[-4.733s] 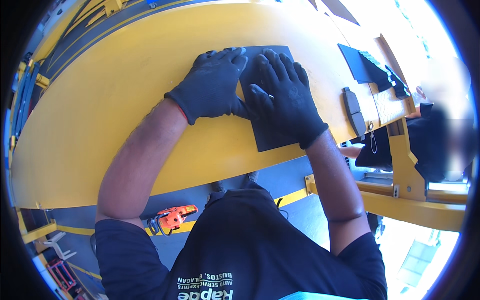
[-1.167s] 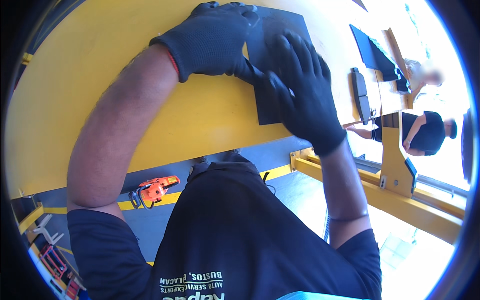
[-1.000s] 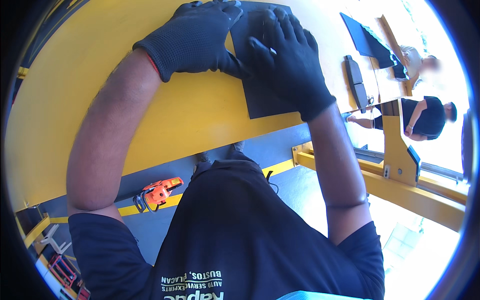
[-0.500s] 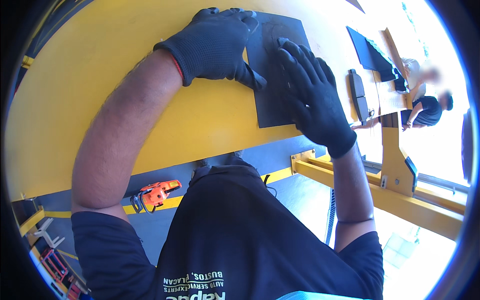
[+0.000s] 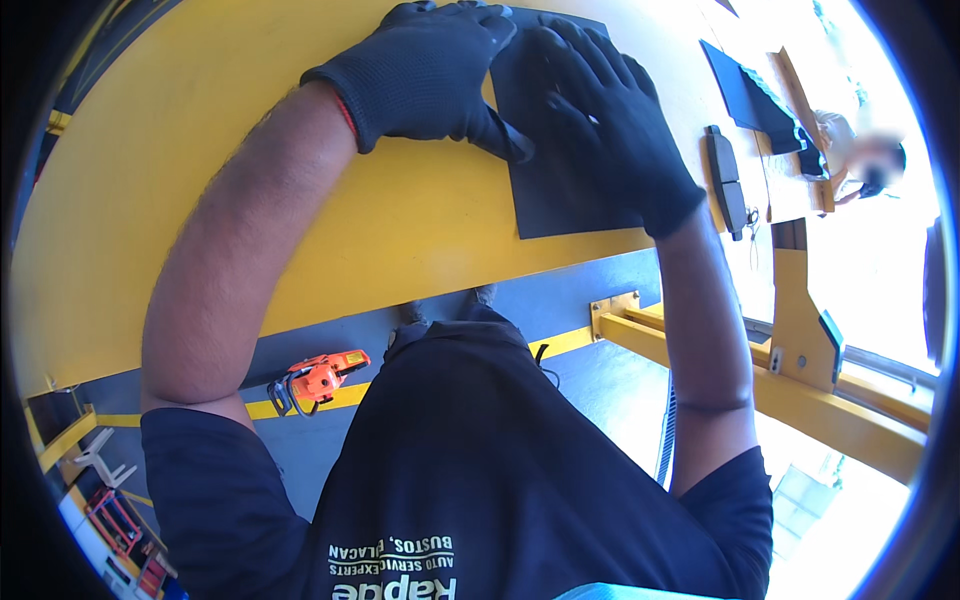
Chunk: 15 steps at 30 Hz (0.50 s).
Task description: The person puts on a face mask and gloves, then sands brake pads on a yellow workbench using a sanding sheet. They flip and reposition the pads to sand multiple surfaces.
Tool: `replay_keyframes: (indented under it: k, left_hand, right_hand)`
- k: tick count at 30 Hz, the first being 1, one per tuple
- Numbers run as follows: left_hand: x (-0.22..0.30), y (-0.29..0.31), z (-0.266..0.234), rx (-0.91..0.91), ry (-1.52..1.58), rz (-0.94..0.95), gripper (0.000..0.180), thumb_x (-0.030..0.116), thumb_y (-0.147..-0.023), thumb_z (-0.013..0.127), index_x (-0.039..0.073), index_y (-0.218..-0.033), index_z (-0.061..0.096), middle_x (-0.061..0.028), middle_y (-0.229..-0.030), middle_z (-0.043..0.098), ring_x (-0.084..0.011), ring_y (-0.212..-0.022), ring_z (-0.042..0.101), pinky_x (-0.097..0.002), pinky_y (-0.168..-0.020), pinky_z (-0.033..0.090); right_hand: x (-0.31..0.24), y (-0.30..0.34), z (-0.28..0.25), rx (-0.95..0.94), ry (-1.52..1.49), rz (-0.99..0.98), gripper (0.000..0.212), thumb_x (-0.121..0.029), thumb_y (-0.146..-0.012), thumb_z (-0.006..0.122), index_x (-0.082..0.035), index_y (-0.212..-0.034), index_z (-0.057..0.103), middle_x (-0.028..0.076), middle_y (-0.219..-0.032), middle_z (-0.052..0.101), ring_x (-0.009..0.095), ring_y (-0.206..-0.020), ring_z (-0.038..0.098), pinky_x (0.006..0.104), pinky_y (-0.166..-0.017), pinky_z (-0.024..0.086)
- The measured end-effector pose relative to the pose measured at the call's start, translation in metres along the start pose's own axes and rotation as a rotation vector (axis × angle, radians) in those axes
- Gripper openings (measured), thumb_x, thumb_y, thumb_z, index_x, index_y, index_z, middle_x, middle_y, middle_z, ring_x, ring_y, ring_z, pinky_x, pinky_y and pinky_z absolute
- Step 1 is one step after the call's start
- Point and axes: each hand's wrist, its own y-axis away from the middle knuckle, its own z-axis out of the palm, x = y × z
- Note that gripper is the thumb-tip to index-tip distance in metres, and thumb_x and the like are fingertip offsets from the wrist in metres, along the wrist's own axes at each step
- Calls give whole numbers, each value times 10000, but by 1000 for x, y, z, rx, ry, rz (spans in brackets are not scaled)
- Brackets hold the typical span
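A black sheet [image 5: 560,205], flat and looking like abrasive paper, lies on the yellow tabletop [image 5: 250,230]. My left hand [image 5: 425,80], in a black knit glove, rests at the sheet's left edge with fingers spread and thumb over it. Gloved the same way, my right hand [image 5: 630,150] lies palm down on the sheet, fingers stretched forward. It presses on a small dark flat piece, now hidden beneath it; its end showed past the fingertips before. A dark brake pad [image 5: 727,182] lies on the table to the right.
Farther right are a dark blue sheet [image 5: 735,85] and a yellow upright [image 5: 795,320]. Below the table's near edge, an orange power tool [image 5: 318,378] sits on the grey floor beside a yellow line. Another person [image 5: 860,155] is beyond the table at the right.
My right hand has slid away from me along the sheet, covering the piece whose end showed before. The left hand stays at the sheet's edge. The view has shifted slightly.
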Motion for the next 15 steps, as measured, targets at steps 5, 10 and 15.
replay_keyframes:
  k: [5,10,15]
  left_hand:
    - [-10,10,26,-18,-216,-140,1284,796,-746,829,41,-1680,372,-242,-1670,467,-388,-1573,428,-540,-1312,299]
    - [-13,4,35,10,-196,-82,1281,769,-743,858,38,-1677,375,-242,-1666,472,-393,-1566,436,-540,-1302,309]
    - [4,3,9,-78,-168,-140,1274,770,-760,846,38,-1683,361,-234,-1694,432,-397,-1583,399,-533,-1303,288]
  right_hand:
    - [-24,23,-7,-24,12,-34,594,-319,-1071,575,-133,-1627,483,156,-1712,440,426,-1566,397,556,-1270,302]
    - [-17,12,-8,-26,31,-5,595,-298,-1068,588,-130,-1629,481,154,-1725,418,424,-1580,375,556,-1271,289]
    - [-10,0,2,1,-56,33,578,-341,-1105,565,-85,-1618,496,140,-1741,404,375,-1626,329,510,-1317,251]
